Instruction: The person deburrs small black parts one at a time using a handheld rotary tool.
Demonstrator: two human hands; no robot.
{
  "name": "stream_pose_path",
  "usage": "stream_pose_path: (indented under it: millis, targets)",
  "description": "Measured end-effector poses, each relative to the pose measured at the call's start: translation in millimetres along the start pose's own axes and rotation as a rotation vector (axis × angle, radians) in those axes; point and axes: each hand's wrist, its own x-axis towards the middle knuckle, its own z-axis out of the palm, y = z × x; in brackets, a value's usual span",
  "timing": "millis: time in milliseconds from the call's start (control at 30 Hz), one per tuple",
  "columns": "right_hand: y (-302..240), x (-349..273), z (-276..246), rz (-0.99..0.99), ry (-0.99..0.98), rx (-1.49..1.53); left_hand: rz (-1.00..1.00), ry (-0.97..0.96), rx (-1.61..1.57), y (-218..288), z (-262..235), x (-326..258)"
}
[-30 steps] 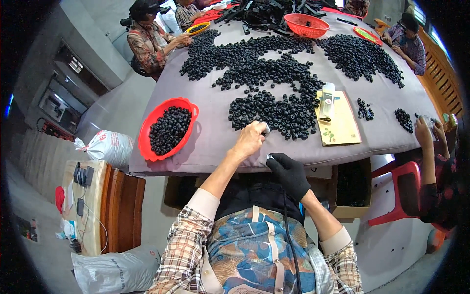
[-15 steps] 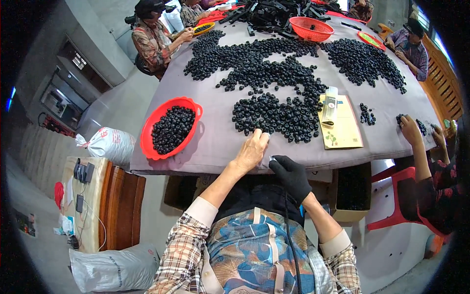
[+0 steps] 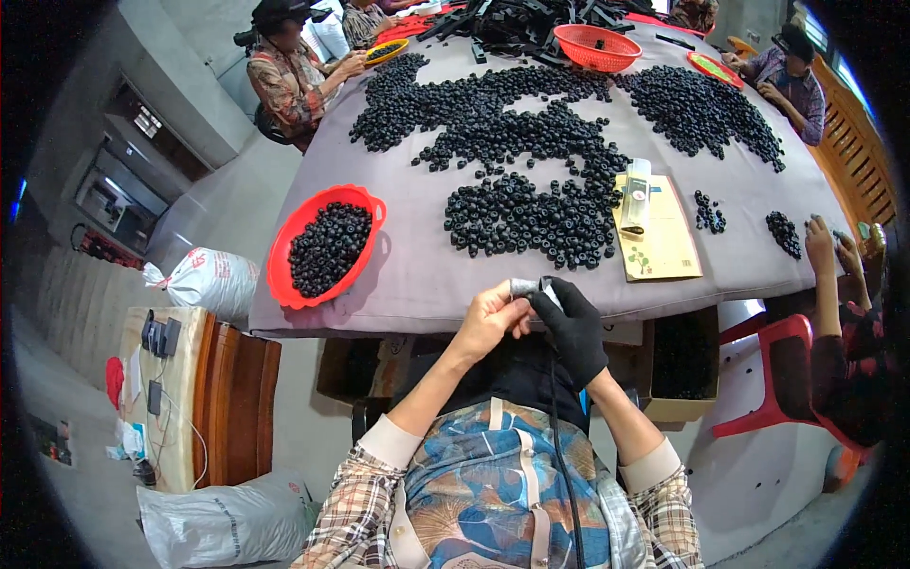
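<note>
At the near edge of the table my two hands meet, fingertips together. My bare left hand point(image 3: 491, 324) is closed in a pinch, with a grey wrapping on one finger; whatever it holds is hidden. My right hand point(image 3: 571, 332), in a black glove, is closed too, and something small and whitish shows by its fingertips, too small to name. Just beyond them lies a pile of small black ring-shaped parts point(image 3: 526, 223). To its right a clear plastic case point(image 3: 636, 194) rests on a yellow booklet point(image 3: 668, 256).
A red basket point(image 3: 277, 256) of black parts stands at the left. Farther off are a red colander point(image 3: 597, 49) and a heap of black strips point(image 3: 512, 28). Other people sit around the table; a co-worker's hands point(image 3: 823, 248) are at the right. A cardboard box point(image 3: 684, 410) stands below the table edge.
My left hand has drawn back from the pile to meet my right hand, which has risen slightly. The co-worker's hand at the right has moved away from the small pile of parts.
</note>
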Motion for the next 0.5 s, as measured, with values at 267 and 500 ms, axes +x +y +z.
stream_pose_path:
  millis: [267, 500]
  targets:
    - [5, -1, 3, -0.044, 0.002, 0.019, -0.026, -0.023, -0.437, 0, 8, -10]
    - [7, -3, 3, 0.054, -0.035, 0.087, -0.059, -0.101, -0.501, -6, 9, -15]
